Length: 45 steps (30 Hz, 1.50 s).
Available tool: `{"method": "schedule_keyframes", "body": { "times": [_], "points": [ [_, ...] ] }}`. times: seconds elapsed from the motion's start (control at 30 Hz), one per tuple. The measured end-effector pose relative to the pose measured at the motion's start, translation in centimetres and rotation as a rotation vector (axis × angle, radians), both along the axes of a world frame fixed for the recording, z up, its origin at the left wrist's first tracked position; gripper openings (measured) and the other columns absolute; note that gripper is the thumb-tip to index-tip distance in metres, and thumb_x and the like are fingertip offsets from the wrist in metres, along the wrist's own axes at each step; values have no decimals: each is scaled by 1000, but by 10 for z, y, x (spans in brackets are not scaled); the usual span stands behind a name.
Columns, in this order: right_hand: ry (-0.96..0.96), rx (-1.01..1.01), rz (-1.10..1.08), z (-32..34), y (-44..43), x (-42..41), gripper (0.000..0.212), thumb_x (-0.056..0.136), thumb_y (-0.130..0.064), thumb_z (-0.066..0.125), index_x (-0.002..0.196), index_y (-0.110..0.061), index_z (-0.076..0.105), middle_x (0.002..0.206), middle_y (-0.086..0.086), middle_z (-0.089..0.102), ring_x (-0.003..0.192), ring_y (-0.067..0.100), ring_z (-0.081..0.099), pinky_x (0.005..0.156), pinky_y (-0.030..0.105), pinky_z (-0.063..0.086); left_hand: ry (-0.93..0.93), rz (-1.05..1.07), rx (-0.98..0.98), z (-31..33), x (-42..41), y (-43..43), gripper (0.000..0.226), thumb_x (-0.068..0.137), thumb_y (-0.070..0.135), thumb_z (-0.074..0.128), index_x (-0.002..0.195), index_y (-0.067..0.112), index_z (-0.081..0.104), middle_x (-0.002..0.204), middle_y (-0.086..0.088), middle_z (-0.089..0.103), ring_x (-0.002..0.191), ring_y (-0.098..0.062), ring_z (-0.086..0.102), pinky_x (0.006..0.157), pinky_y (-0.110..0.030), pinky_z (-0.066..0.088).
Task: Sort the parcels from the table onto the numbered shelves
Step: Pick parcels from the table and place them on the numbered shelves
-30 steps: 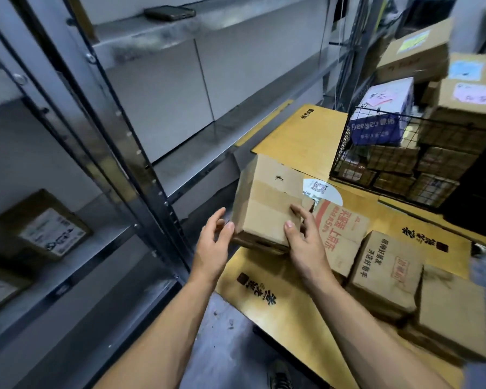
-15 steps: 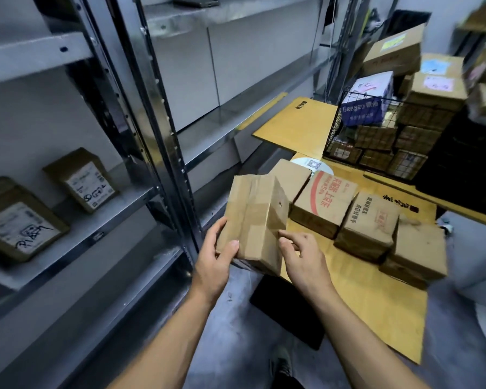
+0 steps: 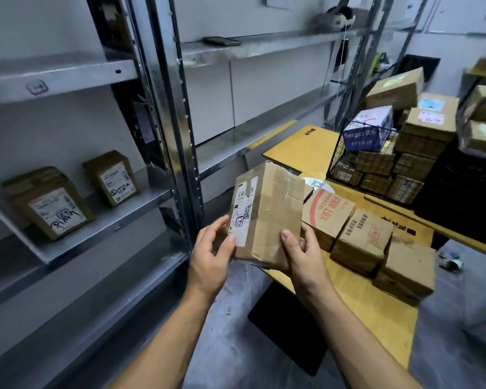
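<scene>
Left hand (image 3: 212, 256) and right hand (image 3: 300, 254) both grip one parcel (image 3: 267, 211), in the air over the table's 9 o'clock edge, off the table (image 3: 376, 318). Left thumb lies on the label (image 3: 243, 211) and right thumb on the taped face. The remaining fingers are hidden behind the box.

Parcel stands on end. Its long axis runs 6 to 12, with the top leaning toward 1. The label side faces 9 o'clock and the taped side faces the camera. Bottom edge is covered by the hands. Label print is too small to read.

Three boxes (image 3: 362, 242) sit in a row on the table at 3 to 4 o'clock, touching. The row's far end is blurred.

Shelf (image 3: 101, 220) at 9 o'clock holds two parcels (image 3: 51, 209), labels up, with unreadable scrawl. The tag (image 3: 36, 87) on the shelf above is smeared, so its number cannot be told.

Wire basket (image 3: 348, 153) of boxes sits at 2 o'clock. The stack beyond it is cut off by the frame edge.
</scene>
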State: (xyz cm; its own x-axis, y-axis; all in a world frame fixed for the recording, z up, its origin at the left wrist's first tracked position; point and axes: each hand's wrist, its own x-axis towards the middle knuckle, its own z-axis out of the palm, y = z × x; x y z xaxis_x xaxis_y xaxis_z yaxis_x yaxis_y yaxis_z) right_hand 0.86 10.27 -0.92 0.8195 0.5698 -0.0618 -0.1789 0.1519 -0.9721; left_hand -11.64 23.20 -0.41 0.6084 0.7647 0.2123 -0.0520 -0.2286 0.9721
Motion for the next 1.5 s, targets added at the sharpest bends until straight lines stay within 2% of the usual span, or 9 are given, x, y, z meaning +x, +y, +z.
{"method": "schedule_keyframes", "body": {
  "times": [0.23, 0.33, 0.43, 0.53, 0.63, 0.77, 1.03, 1.27, 1.5],
  "points": [
    [-32, 67, 223, 9, -33, -3, 73, 67, -58, 83, 128, -29, 57, 123, 6, 69, 119, 32, 63, 100, 64, 47, -62, -16, -155, 6, -23, -35, 55, 83, 37, 66, 135, 35, 51, 130, 3, 61, 120, -15, 58, 103, -44, 48],
    [-108, 18, 203, 9, -44, -7, 66, 73, -59, 77, 132, -51, 50, 126, 8, 63, 118, 29, 62, 97, 61, 51, -19, 32, -37, 10, -34, -51, 62, 79, 40, 66, 138, 33, 47, 132, 6, 60, 122, -13, 57, 104, -44, 46],
    [-315, -87, 183, 3, -55, -10, 50, 93, -34, 64, 129, -64, 45, 129, -1, 52, 111, 22, 63, 90, 56, 56, 94, 128, 108, 16, -47, -69, 61, 76, 45, 65, 134, 48, 46, 133, 14, 54, 122, -2, 52, 103, -24, 43],
    [-451, -168, 209, -3, -62, -19, 46, 100, -21, 56, 133, -53, 53, 128, -8, 54, 112, 8, 60, 96, 46, 55, 218, 231, 224, 21, -64, -89, 58, 77, 40, 64, 127, 59, 41, 125, 25, 45, 115, 13, 47, 89, -1, 35],
    [-372, -166, 335, -2, -65, -36, 36, 100, -31, 56, 131, -49, 57, 127, -22, 62, 119, -3, 57, 103, 45, 50, 289, 343, 288, 16, -84, -110, 58, 80, 35, 66, 130, 52, 43, 122, 17, 45, 111, 18, 43, 87, 3, 31],
    [-208, -93, 529, -3, -70, -63, 47, 92, -41, 61, 135, -56, 48, 126, -11, 65, 115, 3, 62, 95, 52, 55, 351, 420, 328, 13, -113, -129, 59, 81, 31, 66, 133, 46, 44, 123, 12, 45, 111, 15, 44, 89, 4, 27],
    [-335, -132, 660, 7, -64, -118, 70, 92, -17, 69, 127, -67, 35, 120, -19, 60, 105, -12, 60, 81, 15, 52, 441, 556, 332, 16, -170, -145, 60, 87, 23, 70, 141, 33, 46, 128, 9, 41, 110, 0, 49, 84, 5, 30],
    [-253, -82, 712, 17, -47, -184, 70, 91, -18, 72, 142, -46, 33, 119, -3, 62, 100, 4, 66, 86, 39, 59, 471, 637, 322, 17, -237, -151, 62, 88, 29, 68, 143, 38, 42, 136, 6, 37, 114, -1, 46, 85, 4, 34],
    [-345, -107, 712, 18, -28, -269, 71, 84, -25, 77, 134, -53, 37, 114, -7, 70, 105, 1, 65, 96, 48, 54, 485, 666, 304, 22, -322, -151, 62, 89, 29, 68, 143, 40, 41, 139, 6, 35, 122, -7, 44, 97, -7, 34]
  ]
}}
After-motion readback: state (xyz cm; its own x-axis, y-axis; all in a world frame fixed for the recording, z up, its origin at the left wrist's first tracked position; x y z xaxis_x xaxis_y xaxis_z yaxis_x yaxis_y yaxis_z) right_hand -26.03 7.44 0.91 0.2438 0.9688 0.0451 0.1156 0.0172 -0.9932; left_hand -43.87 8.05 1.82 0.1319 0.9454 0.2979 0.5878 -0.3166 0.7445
